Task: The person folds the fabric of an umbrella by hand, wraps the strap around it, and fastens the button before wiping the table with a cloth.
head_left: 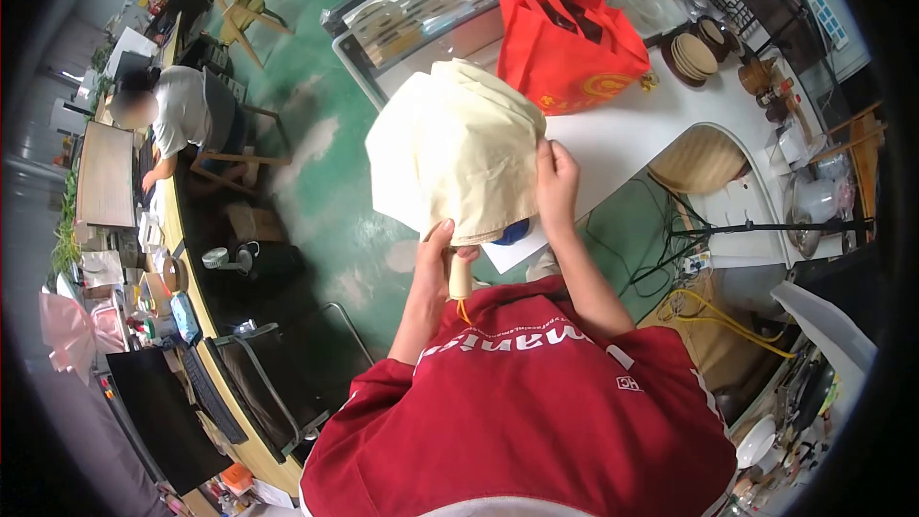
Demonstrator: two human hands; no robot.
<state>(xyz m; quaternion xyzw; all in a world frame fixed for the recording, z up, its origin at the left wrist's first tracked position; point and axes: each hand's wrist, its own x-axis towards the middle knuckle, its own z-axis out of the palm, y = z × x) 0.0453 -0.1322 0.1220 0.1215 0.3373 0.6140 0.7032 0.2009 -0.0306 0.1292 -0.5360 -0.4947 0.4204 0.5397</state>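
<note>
A wide, rounded piece of cream cloth (459, 153), creased and gathered at its far end, is held up in front of my chest. From its near edge sticks a short pale handle (460, 280) with an orange cord (463, 310) at its end. My left hand (442, 247) is closed at this near edge, thumb on the cloth and fingers behind, beside the handle. At the cloth's right edge my right hand (556, 182) pinches the fabric, thumb in front. A bit of something dark blue (513, 232) shows under the near edge. What lies inside the cloth is hidden.
Beyond the cloth, a red bag (572, 50) stands on the white table (622, 139). Stacked wooden plates (691, 57) are farther right. Black cables (661, 249) hang at the right. A person (187, 115) sits at a long desk on the left, near an office chair (287, 373).
</note>
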